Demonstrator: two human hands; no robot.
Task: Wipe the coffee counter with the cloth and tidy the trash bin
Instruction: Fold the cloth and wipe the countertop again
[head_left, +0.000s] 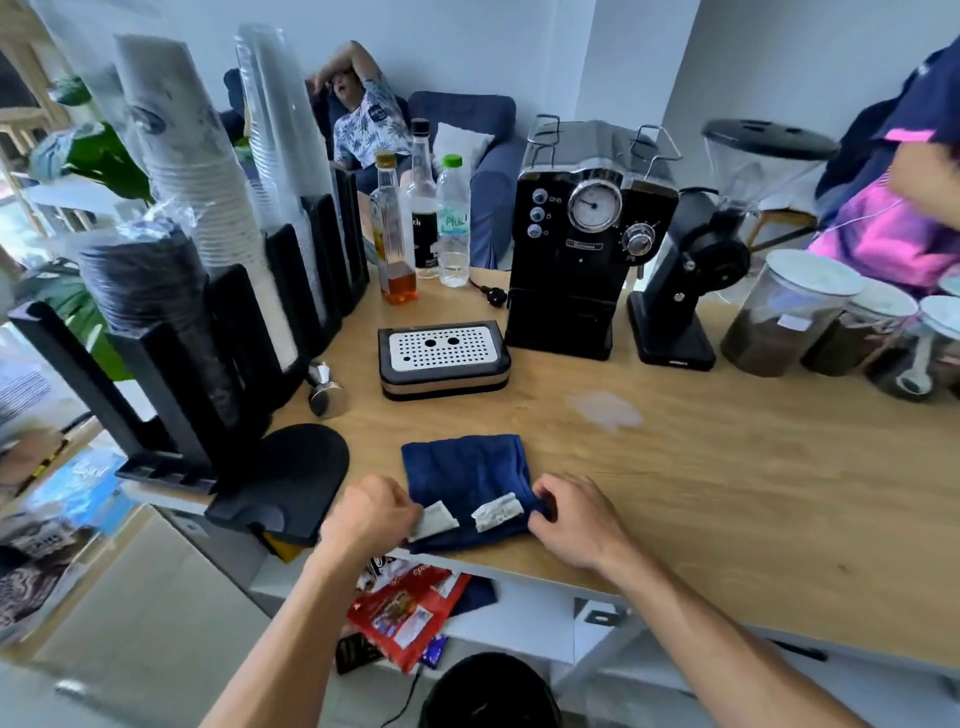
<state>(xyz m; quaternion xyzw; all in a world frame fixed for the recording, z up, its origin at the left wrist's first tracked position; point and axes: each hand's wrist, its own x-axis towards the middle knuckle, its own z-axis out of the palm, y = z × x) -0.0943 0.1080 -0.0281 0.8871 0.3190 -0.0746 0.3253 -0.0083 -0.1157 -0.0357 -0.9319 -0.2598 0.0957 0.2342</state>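
A dark blue cloth (465, 475) lies folded flat at the near edge of the wooden coffee counter (727, 467). Two white crumpled wrappers rest on its near end, one (434, 521) at the left and one (496, 512) at the right. My left hand (366, 514) pinches the cloth's near left corner beside the left wrapper. My right hand (569, 519) grips the cloth's near right corner. A black round trash bin (488, 691) stands on the floor below the counter edge, between my forearms.
A drip tray (444, 358), espresso machine (582, 244), grinder (685, 291) and jars (779, 317) stand behind the cloth. Cup holders (197, 312), a tamper (327, 395) and a black mat (291, 478) fill the left. A pale smear (605, 408) marks the counter. Snack packets (410, 608) lie on a lower shelf.
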